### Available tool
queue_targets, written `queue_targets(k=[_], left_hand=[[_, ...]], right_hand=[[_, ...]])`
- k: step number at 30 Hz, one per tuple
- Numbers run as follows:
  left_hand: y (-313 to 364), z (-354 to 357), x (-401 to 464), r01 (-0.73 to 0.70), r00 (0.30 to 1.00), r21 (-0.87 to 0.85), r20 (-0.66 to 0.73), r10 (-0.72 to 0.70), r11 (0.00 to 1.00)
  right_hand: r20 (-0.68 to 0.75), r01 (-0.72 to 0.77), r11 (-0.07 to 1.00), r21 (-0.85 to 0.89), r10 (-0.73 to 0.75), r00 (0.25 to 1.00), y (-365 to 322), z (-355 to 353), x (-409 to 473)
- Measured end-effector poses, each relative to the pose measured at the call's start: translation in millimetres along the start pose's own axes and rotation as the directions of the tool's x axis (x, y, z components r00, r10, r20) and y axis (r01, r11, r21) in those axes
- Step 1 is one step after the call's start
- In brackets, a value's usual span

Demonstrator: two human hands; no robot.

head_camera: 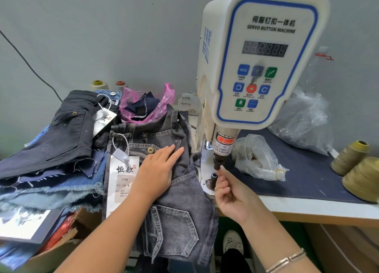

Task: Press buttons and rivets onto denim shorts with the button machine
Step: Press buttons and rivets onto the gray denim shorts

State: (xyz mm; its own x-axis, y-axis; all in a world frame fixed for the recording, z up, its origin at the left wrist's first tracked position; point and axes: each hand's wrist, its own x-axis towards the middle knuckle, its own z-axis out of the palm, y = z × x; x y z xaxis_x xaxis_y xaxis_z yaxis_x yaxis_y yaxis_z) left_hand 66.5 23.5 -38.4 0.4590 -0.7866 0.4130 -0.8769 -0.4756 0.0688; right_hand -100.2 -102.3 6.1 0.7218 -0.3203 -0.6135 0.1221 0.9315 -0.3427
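Grey denim shorts [176, 192] lie on the desk [307, 207] edge left of the button machine [260, 55], one brass button [151, 150] showing at the waistband. My left hand [158, 170] rests flat on them, its grip open, fingers straight, holding nothing. My right hand [229, 192] is by the lower die [212, 180] under the punch [219, 162]; its grip is curled, fingertips pinched together, contents too small to tell. Other shorts [67, 129] are piled left; thread cones [356, 170] stand right.
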Motion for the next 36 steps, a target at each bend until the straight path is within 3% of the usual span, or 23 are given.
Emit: queue_targets(k=[9,15,18,21,22,24,26,28,30,31,34,36], left_hand=[[-3,5,1,-0.012,1.000,0.007,-0.017,0.012,1.000],[-3,7,0,-0.023,0.999,0.013,-0.048,0.024,1.000],[-4,7,1,-0.035,0.997,0.011,-0.066,0.035,0.999],[-2,5,1,-0.016,0.996,-0.023,-0.088,0.014,1.000],[-2,5,0,0.000,0.995,-0.045,-0.099,-0.005,0.999],[-3,4,-1,0.016,0.993,-0.099,-0.114,-0.027,0.995],[-5,7,-1,0.008,0.987,-0.181,-0.158,-0.037,0.983],[-10,9,-2,0.033,0.972,-0.342,-0.207,-0.110,0.939],[-16,8,-1,0.100,0.940,-0.536,-0.225,-0.256,0.838],[-20,7,-1,0.145,0.911,-0.614,-0.224,-0.347,0.776],[-33,6,0,0.247,0.813,-0.799,-0.137,-0.567,0.548],[-37,6,1,0.255,0.805,-0.885,-0.028,-0.593,0.388]], right_hand=[[0.122,-0.115,0.964,0.238,0.087,0.989,4,0,-16],[0.258,-0.168,0.899,0.404,0.064,0.964,15,-2,-20],[0.233,-0.079,0.942,0.325,0.001,0.973,27,-2,-30],[0.174,0.077,0.996,-0.055,-0.066,0.983,50,-4,-37],[0.190,0.108,0.959,-0.261,-0.058,0.980,59,-2,-39],[0.251,0.253,0.733,-0.631,-0.115,0.961,68,8,-35],[0.331,0.434,0.465,-0.772,-0.288,0.898,64,28,-20],[0.399,0.542,0.278,-0.793,-0.435,0.807,51,53,3],[0.411,0.519,0.093,-0.850,-0.499,0.763,40,75,27],[0.385,0.459,0.034,-0.888,-0.491,0.781,36,83,40],[0.233,0.259,0.011,-0.966,-0.402,0.885,30,99,58],[0.233,0.215,-0.091,-0.972,-0.420,0.877,30,100,60]])
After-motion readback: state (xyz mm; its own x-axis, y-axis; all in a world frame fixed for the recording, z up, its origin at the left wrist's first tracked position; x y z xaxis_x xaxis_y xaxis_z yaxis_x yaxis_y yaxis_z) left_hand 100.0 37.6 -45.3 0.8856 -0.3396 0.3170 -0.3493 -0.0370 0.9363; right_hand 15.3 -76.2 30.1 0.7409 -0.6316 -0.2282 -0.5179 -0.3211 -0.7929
